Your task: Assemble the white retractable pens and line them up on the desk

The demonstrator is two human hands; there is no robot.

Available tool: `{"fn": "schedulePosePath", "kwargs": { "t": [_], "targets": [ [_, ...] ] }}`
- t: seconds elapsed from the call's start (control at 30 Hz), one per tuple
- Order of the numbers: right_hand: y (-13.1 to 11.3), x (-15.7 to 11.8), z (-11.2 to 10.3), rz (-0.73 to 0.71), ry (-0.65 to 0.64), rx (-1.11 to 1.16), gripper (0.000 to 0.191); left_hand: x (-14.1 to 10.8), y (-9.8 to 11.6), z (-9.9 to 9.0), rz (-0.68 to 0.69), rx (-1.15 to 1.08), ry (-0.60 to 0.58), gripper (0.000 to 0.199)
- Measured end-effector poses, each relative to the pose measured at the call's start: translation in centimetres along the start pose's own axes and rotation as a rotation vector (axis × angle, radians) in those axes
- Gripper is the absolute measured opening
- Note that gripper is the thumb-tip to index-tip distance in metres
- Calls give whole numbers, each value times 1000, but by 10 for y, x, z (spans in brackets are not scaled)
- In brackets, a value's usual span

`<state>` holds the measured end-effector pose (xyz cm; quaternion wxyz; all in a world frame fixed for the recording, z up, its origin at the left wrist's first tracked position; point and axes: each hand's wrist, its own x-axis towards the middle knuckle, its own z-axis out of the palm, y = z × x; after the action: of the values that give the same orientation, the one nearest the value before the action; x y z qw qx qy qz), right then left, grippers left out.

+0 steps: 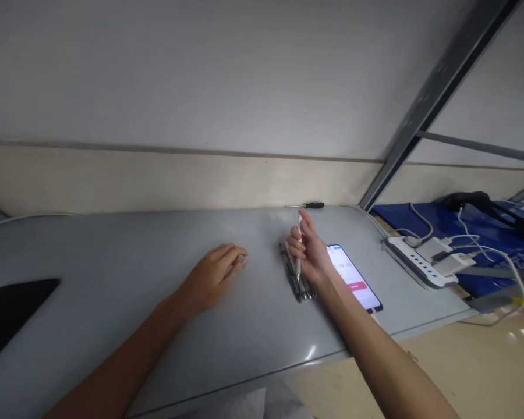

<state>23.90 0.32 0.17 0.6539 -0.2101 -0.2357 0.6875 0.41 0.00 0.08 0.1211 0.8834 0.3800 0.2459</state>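
My right hand (311, 251) is closed around a white pen (298, 272), held upright with its metal tip down and my thumb at its top. Just below it several dark pens (288, 269) lie side by side on the grey table (126, 267), partly hidden by the hand. My left hand (216, 273) is at the middle of the table, palm down, fingers loosely bent and apart from the thumb, holding nothing. A phone (358, 279) with a lit screen lies beside my right wrist, partly covered by the forearm.
A screwdriver (315, 205) lies by the wall. To the right, a white power strip (419, 267) carries plugged-in chargers and cables, near a blue surface (388, 215) with a black object (484, 203). A flat black thing (13, 314) lies at the far left. A metal post (402, 139) rises at the right.
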Motion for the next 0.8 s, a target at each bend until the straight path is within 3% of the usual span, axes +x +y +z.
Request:
{"fn": "schedulePosePath", "kwargs": {
  "t": [0.67,0.8],
  "targets": [
    [6,-5,6,38,-46,-78,29,1,-6,3,-14,44,-14,25],
    [5,-5,8,38,-43,-75,23,1,-7,3,-9,39,-13,24]
  ]
}}
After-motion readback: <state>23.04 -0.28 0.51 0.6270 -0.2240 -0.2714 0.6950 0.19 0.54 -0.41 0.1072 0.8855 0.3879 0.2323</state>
